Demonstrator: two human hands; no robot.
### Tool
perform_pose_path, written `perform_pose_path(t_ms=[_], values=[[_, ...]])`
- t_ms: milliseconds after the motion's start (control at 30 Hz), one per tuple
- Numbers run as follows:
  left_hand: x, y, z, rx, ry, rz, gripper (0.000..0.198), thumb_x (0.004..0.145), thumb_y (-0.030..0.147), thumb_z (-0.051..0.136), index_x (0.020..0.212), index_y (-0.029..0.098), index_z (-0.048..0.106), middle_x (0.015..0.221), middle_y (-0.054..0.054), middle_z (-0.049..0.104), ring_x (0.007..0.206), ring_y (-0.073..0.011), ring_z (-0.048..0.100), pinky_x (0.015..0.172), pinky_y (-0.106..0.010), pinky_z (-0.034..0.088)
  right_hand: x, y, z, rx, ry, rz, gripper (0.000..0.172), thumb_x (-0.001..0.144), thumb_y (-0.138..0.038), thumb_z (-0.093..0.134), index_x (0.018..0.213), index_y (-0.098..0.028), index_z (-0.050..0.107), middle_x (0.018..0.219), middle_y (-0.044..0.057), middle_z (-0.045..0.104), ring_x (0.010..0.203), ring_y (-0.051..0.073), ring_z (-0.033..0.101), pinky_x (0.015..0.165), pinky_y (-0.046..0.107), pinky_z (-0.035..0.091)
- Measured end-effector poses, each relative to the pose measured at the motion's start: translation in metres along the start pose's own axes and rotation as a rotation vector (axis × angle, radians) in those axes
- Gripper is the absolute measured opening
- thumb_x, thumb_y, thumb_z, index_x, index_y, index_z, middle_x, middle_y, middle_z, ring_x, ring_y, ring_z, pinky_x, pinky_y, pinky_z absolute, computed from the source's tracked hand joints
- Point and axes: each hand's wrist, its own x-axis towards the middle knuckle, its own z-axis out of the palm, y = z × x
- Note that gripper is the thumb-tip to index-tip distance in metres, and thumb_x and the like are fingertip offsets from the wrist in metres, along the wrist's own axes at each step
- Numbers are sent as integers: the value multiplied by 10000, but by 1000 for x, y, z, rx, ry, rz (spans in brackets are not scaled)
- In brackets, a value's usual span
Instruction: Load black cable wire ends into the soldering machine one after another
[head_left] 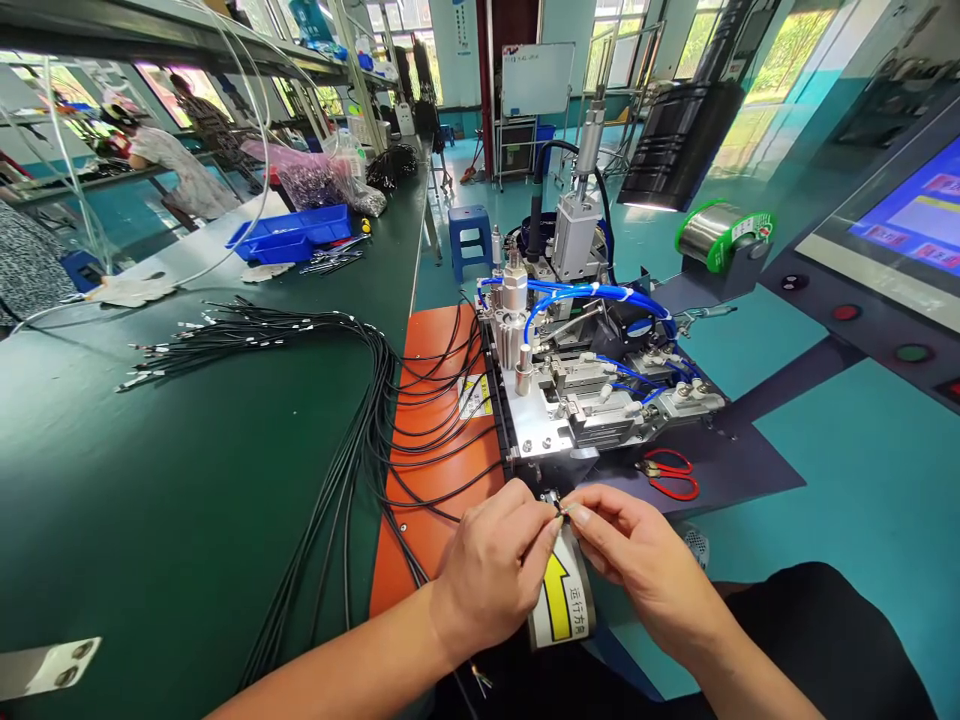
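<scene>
My left hand (499, 560) and my right hand (634, 550) meet at the front end of a metal soldering machine (600, 385). Both are closed in a pinch, fingertips nearly touching, on fine wire ends (562, 511) that my fingers mostly hide. Just below them is a curved guide (566, 590) with a yellow arrow label. Black cables (367, 400) run in a thick bundle over the green bench, several crossing an orange plate (442, 350) to the machine's left side. Under my left wrist a cable end (480, 680) shows bare coloured wires.
Red-handled cutters (670, 474) lie on the machine's dark base plate. A solder spool (724, 238) and a control panel (877, 290) stand to the right. Blue bins (292, 235) sit farther back on the green bench (202, 490). People (176, 160) sit at the far left.
</scene>
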Motion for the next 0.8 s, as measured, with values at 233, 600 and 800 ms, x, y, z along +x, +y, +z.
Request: perform_pose_path(t_ms=[233,600,800], values=[[-1,-2,1,22,25,-22,203,992,241,458,1015,190,653,833,-54,556,747,-162,527,652,-274,431,-1,-6,-4,-233,-15,-78,344,943,-495,563,898,-161,636,625,-51,430,582,104,345,520,243,268],[1,0,1,101,21,22,261,1007,233,408,872,163,620,789,-46,560,681,-150,531,620,-269,429,-1,10,3,-756,200,-571,198,1001,-300,476,903,-194,611,841,24,606,778,168,561,736,300,435],[2,0,1,126,52,61,238,996,221,433,867,165,625,776,-43,567,677,-145,528,607,-263,427,-3,10,-3,-688,158,-451,207,1003,-344,484,963,-215,641,839,22,634,770,169,594,721,284,477]])
